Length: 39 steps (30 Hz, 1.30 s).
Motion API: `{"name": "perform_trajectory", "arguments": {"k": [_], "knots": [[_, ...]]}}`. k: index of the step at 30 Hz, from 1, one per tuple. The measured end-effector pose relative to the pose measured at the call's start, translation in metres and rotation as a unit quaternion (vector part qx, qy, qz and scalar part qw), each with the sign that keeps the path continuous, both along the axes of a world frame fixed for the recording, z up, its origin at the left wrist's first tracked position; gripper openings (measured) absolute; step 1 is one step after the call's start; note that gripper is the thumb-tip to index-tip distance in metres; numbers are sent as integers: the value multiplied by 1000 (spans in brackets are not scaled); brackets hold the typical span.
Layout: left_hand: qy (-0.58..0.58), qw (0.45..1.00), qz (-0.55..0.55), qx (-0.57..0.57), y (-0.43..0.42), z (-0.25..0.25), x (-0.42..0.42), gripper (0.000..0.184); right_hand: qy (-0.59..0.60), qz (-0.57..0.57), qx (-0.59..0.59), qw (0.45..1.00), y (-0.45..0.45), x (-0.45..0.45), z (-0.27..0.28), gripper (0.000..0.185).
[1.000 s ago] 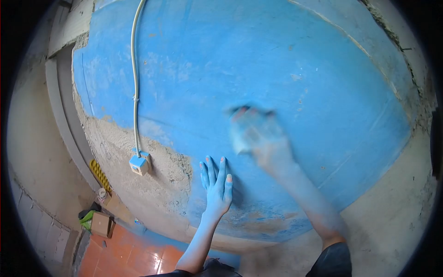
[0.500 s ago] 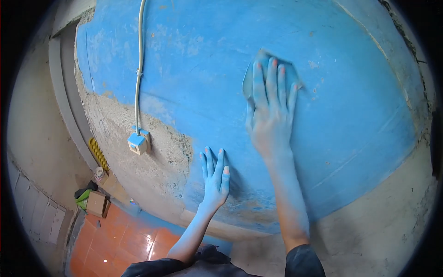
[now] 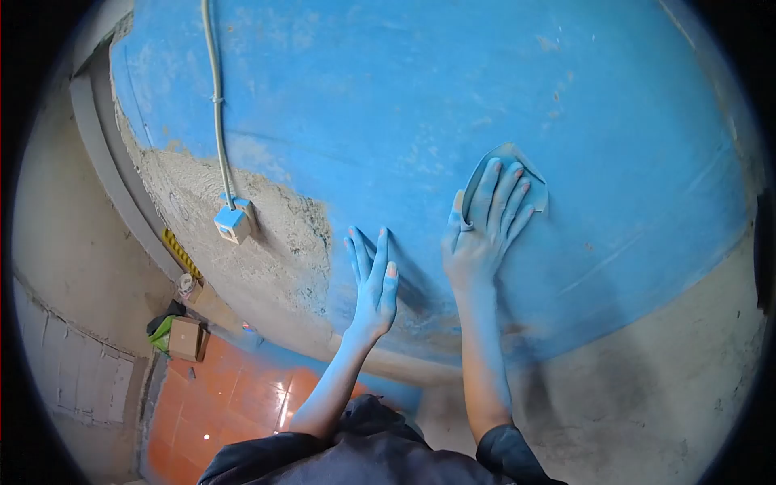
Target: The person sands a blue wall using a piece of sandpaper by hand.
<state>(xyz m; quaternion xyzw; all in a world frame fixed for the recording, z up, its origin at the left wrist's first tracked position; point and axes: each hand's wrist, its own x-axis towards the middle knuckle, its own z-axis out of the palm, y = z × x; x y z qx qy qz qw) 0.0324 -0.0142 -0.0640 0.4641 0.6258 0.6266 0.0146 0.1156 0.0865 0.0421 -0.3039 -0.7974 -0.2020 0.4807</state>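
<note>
Pressed against the blue wall (image 3: 364, 121), beneath the fingers of the right hand (image 3: 475, 250): a thin, bent sheet (image 3: 508, 153), its top corner showing above the fingertips and another edge jutting out to the right of the little finger. Curled toward the thumb (image 3: 457, 202) along its lower left edge. Right fingers extended and slightly spread, not clenched, apparently pinning the sheet by pressure; impossible to tell whether also pinched near the thumb. Coated in blue, like the wall.

To the left of the right fingers and a little lower, the left hand (image 3: 374, 303): empty as far as visible, fingers straight and parted, tips against the wall, thumb out toward the other hand. Beyond the left fingertips, on the side away from the sheet, rough bare plaster (image 3: 283, 234), then a socket box (image 3: 233, 222) at the end of a pale cable (image 3: 217, 105). Well below the fingers, tiled floor (image 3: 218, 396) and a cardboard box (image 3: 186, 338).

Likeliest trouble: slipping of the sheet, from flat pressure over coated skin. Also possible: creasing or tearing at the curled edge, from uneven pressure; scraped left fingertips, from straying onto the coarse plaster.
</note>
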Motion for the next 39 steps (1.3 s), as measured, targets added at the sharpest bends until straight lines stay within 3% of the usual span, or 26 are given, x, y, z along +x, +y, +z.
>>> {"name": "perform_trajectory", "arguments": {"k": [2, 4, 5, 7, 9, 12, 14, 16, 17, 20, 23, 24, 26, 29, 32, 35, 36, 39], "knots": [[-1, 1000, -4, -11, -2, 1, 3, 59, 57, 6, -16, 998, -2, 3, -27, 74], [2, 1000, -11, -8, 0, 2, 3, 58, 23, -25, 6, 999, 12, 5, -143, 68], [4, 1000, -16, -5, -1, -1, 1, 57, -39, -36, -62, 997, 7, 21, -207, 65], [4, 1000, -29, -5, -2, -3, 1, 56, -104, -24, -139, 985, -6, 38, -226, 63], [-4, 999, -41, -14, -3, -1, 3, 57, -113, 20, -155, 981, 3, 60, -210, 64], [-34, 998, -50, -18, -1, 10, 16, 63, 42, -10, -81, 996, 12, 55, -67, 63], [-36, 998, -53, -13, 0, 17, 23, 65, 114, 6, -87, 990, 16, 58, -29, 63], [-24, 998, -59, -8, 3, 22, 29, 66, 143, -5, -83, 986, 21, 61, -26, 64], [-17, 998, -62, -10, 4, 22, 31, 66, 114, -39, -91, 989, 21, 57, -59, 63], [2, 997, -76, -17, 5, 21, 37, 65, 19, -66, -92, 993, 16, 56, -225, 62], [15, 996, -88, -19, 11, 23, 43, 65, 65, -30, -170, 983, 8, 65, -218, 61], [15, 995, -91, -31, 9, 24, 47, 64, 107, -35, -88, 990, 17, 65, -170, 65], [20, 994, -99, -35, 12, 25, 54, 63, 155, -43, -69, 985, 23, 79, -70, 67], [29, 993, -109, -38, 12, 23, 60, 61, 179, -41, -31, 982, 39, 97, -25, 66], [41, 990, -122, -51, 14, 24, 65, 58, 147, -48, -115, 981, 24, 84, -118, 61], [54, 990, -125, -38, 17, 22, 72, 57, 51, -79, -220, 971, 7, 83, -261, 60], [56, 990, -124, -41, 18, 22, 74, 56, 80, -75, -196, 974, 12, 88, -250, 61], [64, 990, -112, -49, 25, 26, 84, 55, 168, -86, -140, 972, 34, 123, -148, 61]]}}
